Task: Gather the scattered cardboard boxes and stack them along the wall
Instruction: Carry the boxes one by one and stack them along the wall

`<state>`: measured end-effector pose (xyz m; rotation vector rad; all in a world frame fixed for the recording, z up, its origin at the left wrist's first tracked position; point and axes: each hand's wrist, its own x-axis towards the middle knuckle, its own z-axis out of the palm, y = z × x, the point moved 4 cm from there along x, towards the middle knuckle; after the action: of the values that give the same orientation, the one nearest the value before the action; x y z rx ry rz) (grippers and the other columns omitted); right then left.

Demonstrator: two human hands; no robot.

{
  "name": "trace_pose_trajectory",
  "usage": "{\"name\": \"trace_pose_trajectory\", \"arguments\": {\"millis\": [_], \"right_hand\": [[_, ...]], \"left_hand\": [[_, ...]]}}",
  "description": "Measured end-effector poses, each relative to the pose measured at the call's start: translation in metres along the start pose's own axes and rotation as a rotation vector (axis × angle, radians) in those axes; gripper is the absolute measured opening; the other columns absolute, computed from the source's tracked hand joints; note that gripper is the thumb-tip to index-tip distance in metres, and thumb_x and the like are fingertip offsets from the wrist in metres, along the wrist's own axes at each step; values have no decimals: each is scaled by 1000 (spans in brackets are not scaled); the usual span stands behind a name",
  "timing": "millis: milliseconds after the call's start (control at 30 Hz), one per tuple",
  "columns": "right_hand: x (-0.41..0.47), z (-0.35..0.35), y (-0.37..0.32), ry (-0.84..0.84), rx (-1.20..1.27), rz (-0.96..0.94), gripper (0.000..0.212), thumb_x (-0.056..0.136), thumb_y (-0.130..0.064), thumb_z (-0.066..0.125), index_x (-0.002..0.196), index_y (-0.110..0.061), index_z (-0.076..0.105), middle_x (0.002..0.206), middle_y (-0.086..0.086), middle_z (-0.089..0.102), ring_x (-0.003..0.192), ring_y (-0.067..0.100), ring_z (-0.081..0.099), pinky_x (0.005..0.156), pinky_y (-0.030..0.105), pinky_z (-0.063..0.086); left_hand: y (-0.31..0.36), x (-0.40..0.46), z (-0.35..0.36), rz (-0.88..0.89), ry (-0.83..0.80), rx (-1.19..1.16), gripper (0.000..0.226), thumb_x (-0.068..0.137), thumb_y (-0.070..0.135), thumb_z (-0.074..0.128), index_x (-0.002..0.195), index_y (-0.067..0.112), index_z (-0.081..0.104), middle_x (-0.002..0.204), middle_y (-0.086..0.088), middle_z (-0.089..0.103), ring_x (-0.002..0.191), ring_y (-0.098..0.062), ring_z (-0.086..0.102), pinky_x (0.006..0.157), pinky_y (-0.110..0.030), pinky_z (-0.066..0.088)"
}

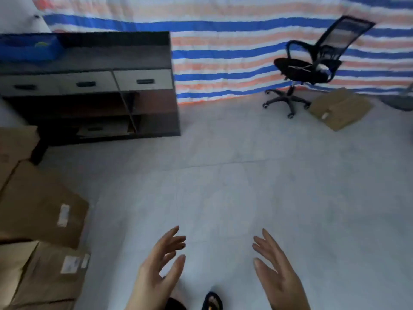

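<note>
A heap of cardboard boxes (38,222) lies at the near left edge of the view, tilted and overlapping one another, two of them showing pale labels; a single flattened-looking cardboard box (339,108) lies on the floor far to the right, just beside the wheeled base of a black office chair (312,66), though the blur makes it hard to say whether it is one box or two. Both hands are held out over the bare floor (223,175), apart from each other and touching nothing; the left hand (156,269) has its fingers spread and loosely bent; the right hand (277,271) has its fingers straight and slightly parted. A dark desk (93,86) with pale drawers stands at the far left; a blue tray (29,49) rests on its top; a striped tarpaulin (223,30) of blue, orange and white covers the far wall; a sandalled foot (212,302) shows at the near edge between the hands.
</note>
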<state>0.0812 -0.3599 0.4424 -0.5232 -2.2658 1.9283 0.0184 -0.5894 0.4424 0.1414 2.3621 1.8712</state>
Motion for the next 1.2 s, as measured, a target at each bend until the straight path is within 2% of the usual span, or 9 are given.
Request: {"name": "trace_pose_trajectory", "arguments": {"millis": [133,233,433,567,700,867,1033,1100,1200], "right_hand": [[-1,-50,15,194,-14,84,72,84,0,62,106,-68,50,109,-33,62,104,-9,59,76,4,45],[2,-80,24,327,-11,132,74,84,1,62,105,-68,49,108,-33,62,102,-9,60,76,3,46],[40,-136,33,532,33,188,70,86,-2,60,106,-68,46,109,-35,60,101,-12,59,74,1,43],[81,-177,29,671,38,184,67,86,-1,60,111,-61,46,110,-33,60,101,-10,60,75,2,44],[120,-216,25,794,52,185,67,86,-1,59,110,-61,46,109,-34,61,99,-10,61,75,2,44],[148,-253,37,919,97,228,67,85,1,60,108,-60,48,107,-33,62,97,-9,62,75,3,45],[178,-314,53,988,106,258,70,85,4,59,108,-61,50,108,-31,63,97,-6,64,74,3,45],[197,-348,58,989,100,254,69,85,0,61,107,-64,49,108,-31,62,96,-6,64,73,3,45],[232,-414,65,971,85,243,71,86,1,60,107,-66,49,110,-33,61,97,-5,64,73,3,45]], "left_hand": [[16,36,59,28,-192,32,43,69,38,62,104,62,56,100,20,68,97,-4,66,84,-12,49],[26,62,104,56,-336,68,52,74,22,57,103,65,53,100,24,67,96,-1,65,85,-10,48],[44,131,195,91,-582,105,55,75,22,55,103,69,50,102,26,66,98,0,64,84,-9,47],[70,189,257,130,-710,91,50,76,25,55,108,64,50,105,26,65,101,0,63,87,-10,46],[97,243,320,186,-811,73,42,72,43,56,110,62,51,106,25,65,102,-1,63,88,-11,47],[107,278,396,230,-956,102,49,78,24,55,111,60,51,105,24,65,103,-2,63,89,-13,47],[115,299,471,219,-1005,144,45,70,47,55,112,60,50,106,24,65,101,-2,64,88,-13,47],[115,312,504,205,-1001,138,44,75,36,62,111,59,51,105,24,66,100,-2,64,86,-11,47],[122,334,563,178,-961,120,63,86,1,60,108,59,52,102,24,66,99,-1,64,85,-9,47]]}}
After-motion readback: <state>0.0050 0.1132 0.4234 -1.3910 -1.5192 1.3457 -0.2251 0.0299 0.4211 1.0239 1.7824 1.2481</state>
